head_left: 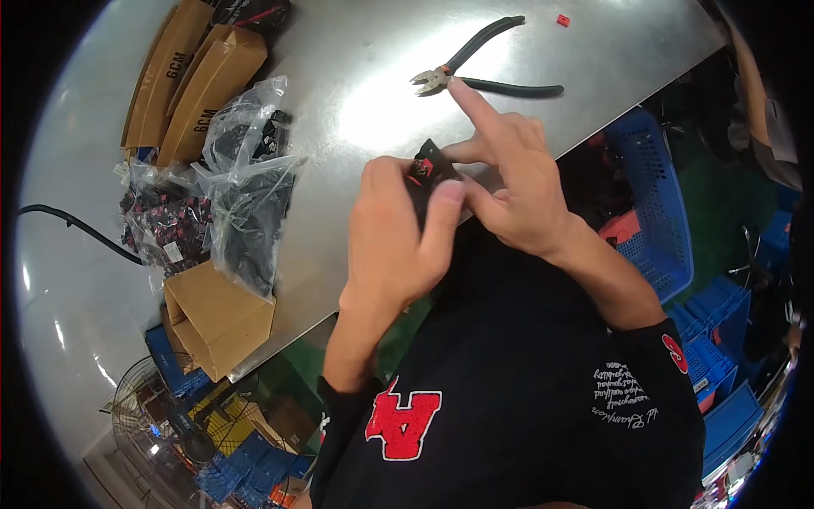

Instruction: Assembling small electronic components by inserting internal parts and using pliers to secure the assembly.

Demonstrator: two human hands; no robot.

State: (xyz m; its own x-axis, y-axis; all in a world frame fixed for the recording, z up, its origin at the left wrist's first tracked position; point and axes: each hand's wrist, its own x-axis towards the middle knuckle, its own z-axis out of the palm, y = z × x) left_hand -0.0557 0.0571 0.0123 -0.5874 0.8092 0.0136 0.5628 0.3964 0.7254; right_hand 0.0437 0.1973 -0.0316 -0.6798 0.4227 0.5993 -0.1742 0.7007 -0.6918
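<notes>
the left hand [394, 237] pinched a small black piece with red marks [428, 174], thumb closed over its edge, just above the near edge of the steel table [356, 76]. the right hand [509, 187] gripped the same piece from the other side, index finger stuck out straight. green-handled cutters [483, 64] lay open just beyond that fingertip. clear bags of dark parts [229, 195] and cardboard boxes [195, 81] sat to the left.

A small black part with red markings [426, 174] was pinched upright between the left thumb and the right fingers, mostly hidden.
</notes>
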